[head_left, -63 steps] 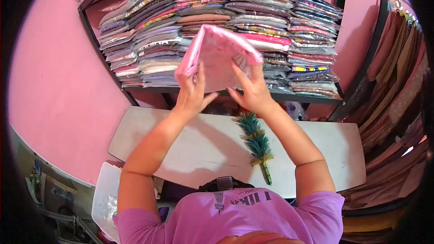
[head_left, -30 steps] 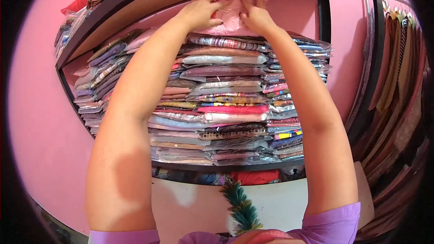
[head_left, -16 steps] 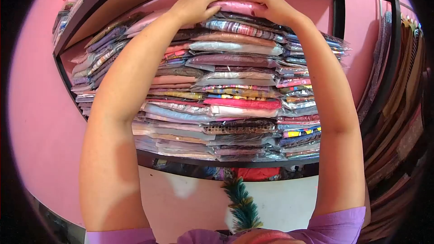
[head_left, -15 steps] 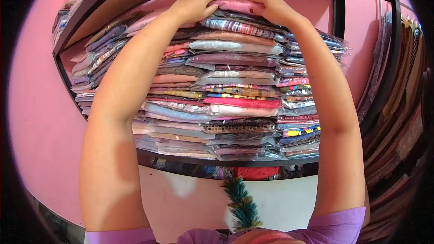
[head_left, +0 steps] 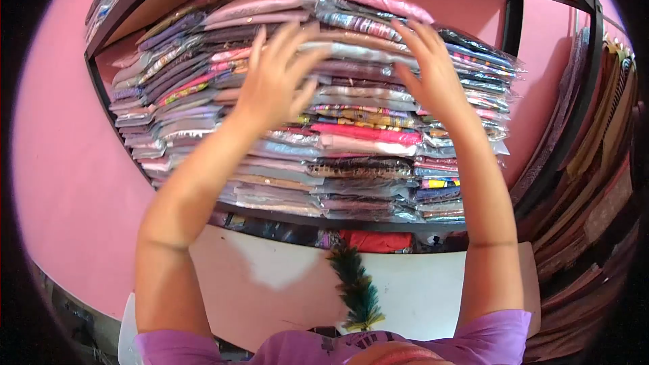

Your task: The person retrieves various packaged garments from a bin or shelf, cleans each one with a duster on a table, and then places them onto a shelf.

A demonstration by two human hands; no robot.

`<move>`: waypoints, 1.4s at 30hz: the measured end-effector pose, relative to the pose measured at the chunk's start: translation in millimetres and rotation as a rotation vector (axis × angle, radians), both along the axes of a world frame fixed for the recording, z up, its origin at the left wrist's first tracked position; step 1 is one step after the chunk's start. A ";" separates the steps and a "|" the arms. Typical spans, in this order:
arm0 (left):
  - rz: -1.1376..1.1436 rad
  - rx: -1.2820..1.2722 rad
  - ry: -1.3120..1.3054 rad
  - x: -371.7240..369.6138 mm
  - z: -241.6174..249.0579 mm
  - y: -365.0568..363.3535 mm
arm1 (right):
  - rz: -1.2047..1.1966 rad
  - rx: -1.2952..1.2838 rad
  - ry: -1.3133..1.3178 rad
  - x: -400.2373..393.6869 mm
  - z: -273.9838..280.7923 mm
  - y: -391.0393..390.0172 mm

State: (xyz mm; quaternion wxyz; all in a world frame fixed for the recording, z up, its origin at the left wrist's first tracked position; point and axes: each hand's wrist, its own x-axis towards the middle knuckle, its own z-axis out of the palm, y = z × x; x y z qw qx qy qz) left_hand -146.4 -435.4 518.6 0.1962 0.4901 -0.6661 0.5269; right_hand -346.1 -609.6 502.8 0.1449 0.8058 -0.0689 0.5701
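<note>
Several stacks of folded garments in clear plastic bags fill a dark-framed shelf in front of me. On top of the middle stack lies a pink packaged garment [head_left: 375, 1], with neither hand on it. My left hand [head_left: 277, 78], blurred by motion, has its fingers spread in front of the left and middle stacks. My right hand [head_left: 433, 67] is held up with fingers apart before the right side of the middle stack, below the pink package. Both hands hold nothing. Behind them sit a white packaged garment [head_left: 365, 53] and a bright pink one [head_left: 368, 134].
The dark shelf edge [head_left: 284, 217] runs under the stacks. Below it are a red bundle [head_left: 378, 240] and a dark green feathery strip [head_left: 353, 284] against a pale surface. Long fabrics [head_left: 595, 182] hang at the right, beyond a black post [head_left: 512, 23].
Both hands have let go of the pink package on top of the middle stack and moved down and back from it. The package stays on the stack, and the view has shifted slightly.
</note>
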 end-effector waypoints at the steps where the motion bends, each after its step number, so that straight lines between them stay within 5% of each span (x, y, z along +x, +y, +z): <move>1: -0.029 0.149 0.035 -0.7 -31.1 26.9 | 0.107 0.099 0.081 -12.2 -23.8 16.7; 4: -0.036 0.508 0.137 9.0 -145.7 107.1 | 0.390 0.543 0.443 -56.2 -92.3 68.8; 7: 0.138 0.853 0.810 20.2 -253.0 203.4 | 0.588 0.930 0.697 -75.7 -175.0 95.1; 9: 0.448 1.015 1.354 28.9 -337.2 288.2 | 0.601 1.196 0.735 -80.6 -239.8 117.8; 11: 0.926 1.464 1.444 21.4 -373.5 368.2 | 0.529 1.386 0.802 -81.0 -310.4 143.0; 14: 1.016 1.415 1.659 21.1 -425.6 473.5 | 0.374 1.388 1.132 -82.8 -374.8 189.6; 15: 0.880 1.324 1.697 32.2 -442.2 503.5 | 0.407 1.385 1.192 -79.9 -397.8 197.8; 16: 0.746 1.060 1.589 19.8 -397.7 519.6 | 0.436 1.390 1.245 -79.4 -415.0 207.6; 19: 1.202 0.815 1.608 54.0 -392.8 602.3 | 0.387 1.432 1.285 -56.0 -415.0 245.4; 20: 1.011 0.605 1.444 76.5 -415.3 645.0 | 0.311 1.340 1.288 -48.8 -418.8 256.6; 21: 1.007 0.462 1.726 57.8 -347.1 625.7 | 0.270 1.267 1.296 -40.9 -422.1 268.6; 23: 0.976 0.190 1.912 84.5 -357.6 672.4 | 0.217 1.136 1.308 -24.4 -430.0 291.6; 26: 1.029 0.121 1.926 113.9 -376.6 737.8 | 0.229 1.137 1.262 4.5 -439.8 336.5; 30: 1.161 0.151 1.905 149.7 -467.9 838.3 | 0.326 1.137 1.209 47.5 -479.2 407.2; 32: 1.041 0.136 2.132 161.6 -512.3 871.5 | -0.049 0.904 1.349 68.1 -480.0 454.2; 34: 0.957 0.246 1.920 168.2 -578.9 902.8 | -0.109 0.942 1.300 78.6 -500.7 473.4; 36: 0.820 0.202 2.268 163.4 -587.1 902.7 | -0.172 0.971 1.260 85.3 -517.1 485.1; 39: 0.933 0.487 2.170 168.2 -607.9 912.0 | -0.330 1.034 1.304 99.6 -528.5 511.6; 42: 0.821 0.335 2.343 184.3 -637.6 913.7 | -0.638 1.110 1.325 121.3 -494.4 559.9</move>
